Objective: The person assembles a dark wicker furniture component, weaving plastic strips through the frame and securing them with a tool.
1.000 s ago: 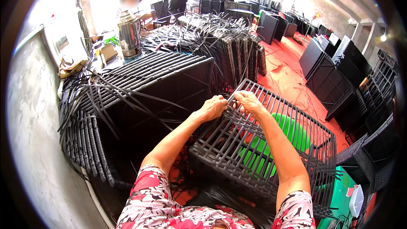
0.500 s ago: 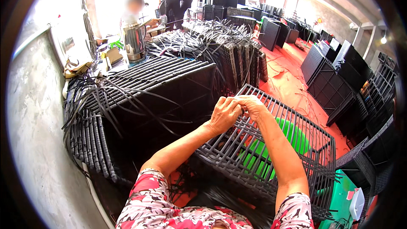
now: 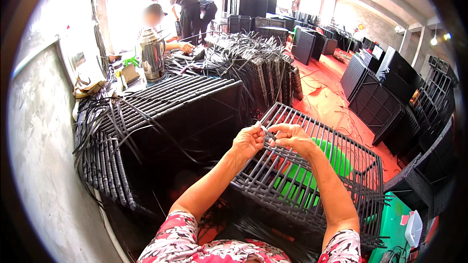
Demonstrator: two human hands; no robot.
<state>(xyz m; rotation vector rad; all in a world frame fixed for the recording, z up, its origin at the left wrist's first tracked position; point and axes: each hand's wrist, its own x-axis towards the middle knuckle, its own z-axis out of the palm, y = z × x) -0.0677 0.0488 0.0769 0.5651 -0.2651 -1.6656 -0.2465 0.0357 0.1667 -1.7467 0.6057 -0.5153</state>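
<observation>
In front of me rests a black slatted frame [image 3: 336, 165], tilted, with woven strips across its near side. Above its far left corner my left hand [image 3: 248, 141] pinches one end of a short dark strip [image 3: 268, 133]. My right hand [image 3: 294, 139] is beside it, thumb and forefinger closed at the strip's other end. Through the slats shows a bright green rounded thing [image 3: 302, 180], its kind hidden. To the left of my hands stands a large black woven panel piece [image 3: 180, 92] with loose strips hanging over it.
A heap of black strips [image 3: 219, 51] covers stacked panels farther off. A metal thermos [image 3: 152, 56] stands at the back left; a person's hand [image 3: 185, 47] works beyond it. Dark panels [image 3: 375, 92] line the right of the red floor covering [image 3: 319, 92]. A white tray [image 3: 413, 229] lies at lower right.
My hands have moved slightly down and apart, so the dark strip between them shows. In the background, a standing person now bends forward and another's hand reaches toward the strips.
</observation>
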